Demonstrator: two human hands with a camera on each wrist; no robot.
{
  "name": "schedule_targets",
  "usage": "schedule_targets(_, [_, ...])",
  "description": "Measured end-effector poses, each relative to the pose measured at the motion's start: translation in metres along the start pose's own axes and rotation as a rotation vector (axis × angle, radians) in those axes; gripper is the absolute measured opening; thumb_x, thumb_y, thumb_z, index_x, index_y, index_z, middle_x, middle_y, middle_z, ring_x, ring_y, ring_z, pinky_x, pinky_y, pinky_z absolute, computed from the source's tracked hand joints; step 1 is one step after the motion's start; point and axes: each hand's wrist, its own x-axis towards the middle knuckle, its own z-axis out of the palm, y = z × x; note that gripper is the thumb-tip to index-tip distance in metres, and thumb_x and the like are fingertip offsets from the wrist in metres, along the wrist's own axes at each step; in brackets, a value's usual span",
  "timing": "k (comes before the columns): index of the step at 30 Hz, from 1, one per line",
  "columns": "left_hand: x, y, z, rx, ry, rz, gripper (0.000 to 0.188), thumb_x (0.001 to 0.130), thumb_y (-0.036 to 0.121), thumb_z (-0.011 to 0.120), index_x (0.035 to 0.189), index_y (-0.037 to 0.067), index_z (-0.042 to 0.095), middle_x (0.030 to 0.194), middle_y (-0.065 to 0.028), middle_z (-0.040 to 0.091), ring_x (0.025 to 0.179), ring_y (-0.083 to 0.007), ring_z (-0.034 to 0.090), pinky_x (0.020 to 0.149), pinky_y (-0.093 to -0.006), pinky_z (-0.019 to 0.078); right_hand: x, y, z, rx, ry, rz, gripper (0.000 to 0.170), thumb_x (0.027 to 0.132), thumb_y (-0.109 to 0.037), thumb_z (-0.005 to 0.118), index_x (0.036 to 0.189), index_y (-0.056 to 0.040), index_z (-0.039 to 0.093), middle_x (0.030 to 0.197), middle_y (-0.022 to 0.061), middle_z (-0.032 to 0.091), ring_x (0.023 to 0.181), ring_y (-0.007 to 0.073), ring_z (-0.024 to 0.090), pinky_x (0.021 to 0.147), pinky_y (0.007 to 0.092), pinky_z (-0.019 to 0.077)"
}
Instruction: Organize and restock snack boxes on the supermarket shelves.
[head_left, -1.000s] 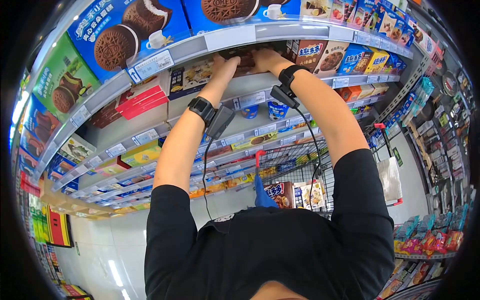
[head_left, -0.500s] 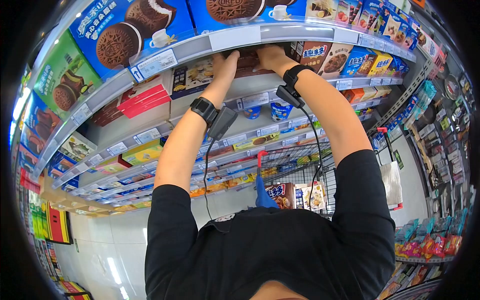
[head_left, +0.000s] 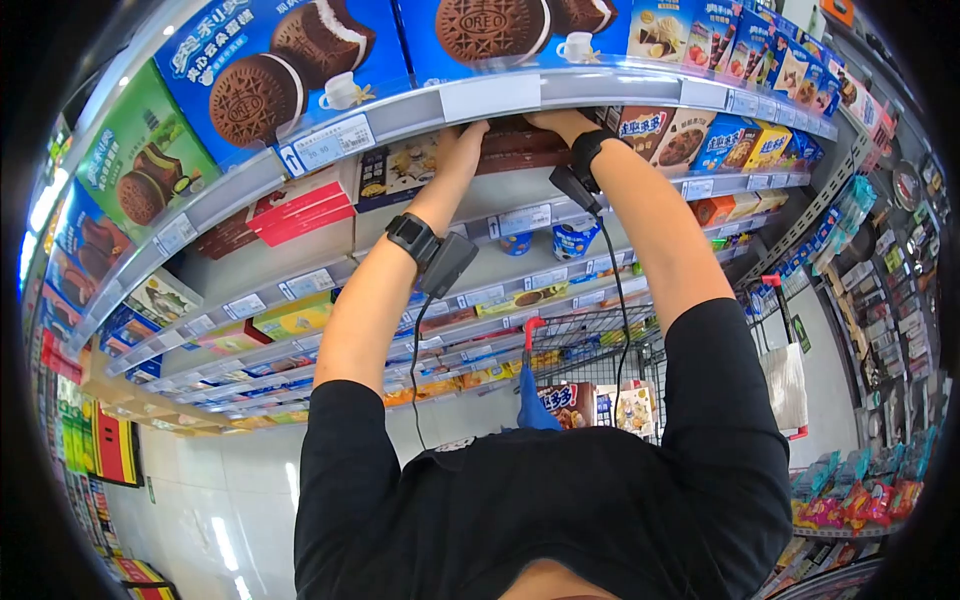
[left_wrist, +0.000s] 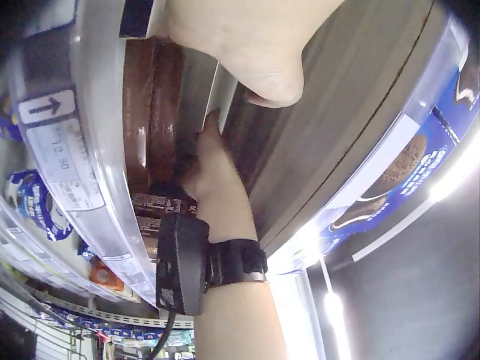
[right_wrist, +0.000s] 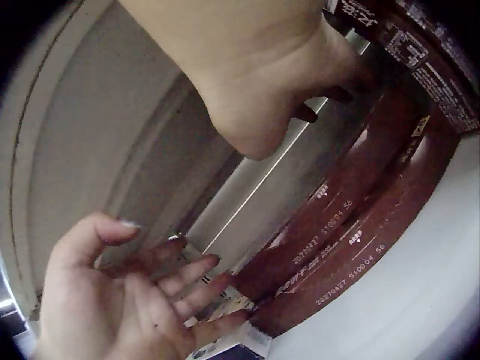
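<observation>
In the right wrist view, two long dark brown boxes point(right_wrist: 322, 232) with printed date codes lie stacked on a shelf. My left hand point(right_wrist: 127, 307) is at their near left end, palm visible and fingers spread with nothing gripped. At the boxes' other end my right hand point(right_wrist: 277, 90) reaches over them toward the back, fingers loosely extended and partly in shadow. From the head camera, both hands are under the upper shelf lip, the left hand point(head_left: 462, 150) and the right hand point(head_left: 562, 122) on either side of the brown boxes point(head_left: 515, 152). The right fingers are hidden there.
Large blue Oreo boxes point(head_left: 490, 35) stand on the shelf above. Pink-red boxes point(head_left: 300, 210) sit to the left, brown cookie boxes point(head_left: 650, 135) to the right. Below my arms, a shopping cart point(head_left: 590, 345) holds several boxes. Black cables hang from both wrist cameras.
The shelf has shifted down and right in the head view. Both hands have moved deeper under the upper shelf and apart, showing more of the brown boxes between them.
</observation>
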Motion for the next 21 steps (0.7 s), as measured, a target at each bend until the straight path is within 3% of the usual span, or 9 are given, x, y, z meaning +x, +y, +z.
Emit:
schedule_targets(2, [0.007, -0.011, -0.002, -0.095, -0.039, -0.073, 0.041, 0.076, 0.020, 0.060, 0.112, 0.002, 0.051, 0.105, -0.0107, 0.054, 0.100, -0.0217, 0.052, 0.083, -0.0324, 0.0430, -0.001, 0.008, 0.009, -0.025, 0.015, 0.060, 0.047, 0.082, -0.043, 0.055, 0.113, -0.0077, 0.057, 0.114, 0.0184, 0.057, 0.107, 0.0343, 0.052, 0.091, 0.0427, 0.0400])
schedule_targets(3, [0.010, -0.019, -0.003, -0.079, -0.015, 0.002, 0.038, 0.077, 0.020, 0.059, 0.110, 0.003, 0.051, 0.102, -0.0097, 0.055, 0.093, -0.0197, 0.055, 0.073, -0.0322, 0.0487, -0.004, 0.010, 0.010, -0.026, 0.021, 0.076, 0.047, 0.082, -0.043, 0.055, 0.113, -0.0077, 0.057, 0.114, 0.0184, 0.057, 0.107, 0.0343, 0.052, 0.091, 0.0427, 0.0400])
schedule_targets(7, [0.023, -0.039, -0.003, -0.114, -0.018, -0.109, 0.036, 0.078, 0.021, 0.058, 0.110, 0.006, 0.051, 0.099, -0.0093, 0.056, 0.080, -0.0192, 0.060, 0.060, -0.0314, 0.0518, -0.008, 0.013, 0.012, -0.046, 0.017, 0.137, 0.047, 0.082, -0.043, 0.055, 0.113, -0.0077, 0.057, 0.115, 0.0183, 0.056, 0.107, 0.0342, 0.051, 0.091, 0.0426, 0.0398])
schedule_targets(13, [0.028, -0.037, -0.001, -0.164, 0.002, -0.180, 0.038, 0.079, 0.026, 0.060, 0.111, 0.008, 0.052, 0.100, -0.0091, 0.057, 0.085, -0.0209, 0.059, 0.070, -0.0345, 0.0490, -0.005, 0.015, 0.011, -0.055, 0.000, 0.168, 0.048, 0.083, -0.044, 0.054, 0.114, -0.0077, 0.057, 0.116, 0.0182, 0.056, 0.108, 0.0342, 0.051, 0.092, 0.0425, 0.0394])
schedule_targets(16, [0.031, -0.030, -0.009, -0.158, -0.108, -0.370, 0.040, 0.078, 0.030, 0.062, 0.111, 0.009, 0.053, 0.103, -0.0100, 0.055, 0.088, -0.0213, 0.056, 0.076, -0.0366, 0.0461, -0.005, 0.015, 0.011, -0.057, -0.004, 0.178, 0.048, 0.083, -0.044, 0.054, 0.114, -0.0077, 0.056, 0.116, 0.0181, 0.055, 0.108, 0.0341, 0.051, 0.092, 0.0425, 0.0393])
schedule_targets(19, [-0.003, 0.024, -0.016, -0.247, -0.153, -0.406, 0.038, 0.079, 0.032, 0.061, 0.110, 0.011, 0.054, 0.102, -0.0102, 0.053, 0.088, -0.0219, 0.054, 0.076, -0.0379, 0.0453, -0.005, 0.017, 0.010, -0.063, -0.005, 0.191, 0.048, 0.083, -0.044, 0.054, 0.114, -0.0077, 0.056, 0.116, 0.0181, 0.055, 0.109, 0.0341, 0.050, 0.092, 0.0424, 0.0391])
schedule_targets(21, [0.013, 0.000, -0.027, -0.237, -0.231, -0.449, 0.038, 0.080, 0.033, 0.061, 0.110, 0.011, 0.054, 0.101, -0.0105, 0.051, 0.088, -0.0223, 0.052, 0.076, -0.0375, 0.0457, -0.004, 0.018, 0.010, -0.067, -0.007, 0.196, 0.048, 0.083, -0.044, 0.054, 0.114, -0.0077, 0.056, 0.117, 0.0180, 0.055, 0.109, 0.0341, 0.050, 0.092, 0.0424, 0.0390])
